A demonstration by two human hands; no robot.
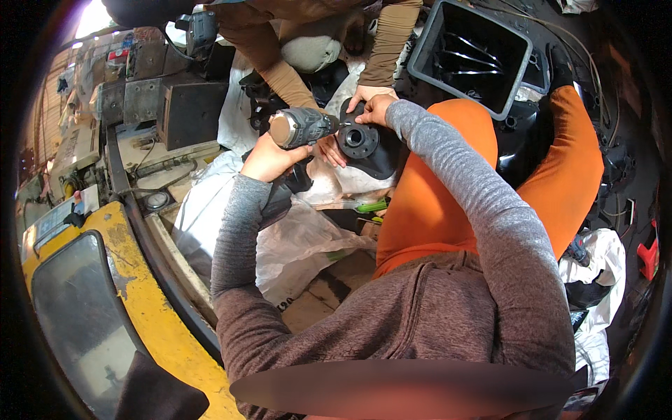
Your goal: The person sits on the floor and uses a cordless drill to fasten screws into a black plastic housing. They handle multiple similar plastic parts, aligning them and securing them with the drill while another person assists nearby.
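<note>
Near the frame's upper centre, the drill (308, 128) in my left hand (268, 159) points right toward a flanged part (366, 148), my right hand (376, 110) at its upper edge beside a co-worker's hand (368, 93). A bin (456, 95) stands upper right, a machine panel (133, 266) lower left, plastic sheeting (297, 245) below the drill.

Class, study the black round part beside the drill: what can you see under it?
Past the edges of the black round part show white sheeting and, at its left, a co-worker's hand. Directly underneath is covered.
</note>
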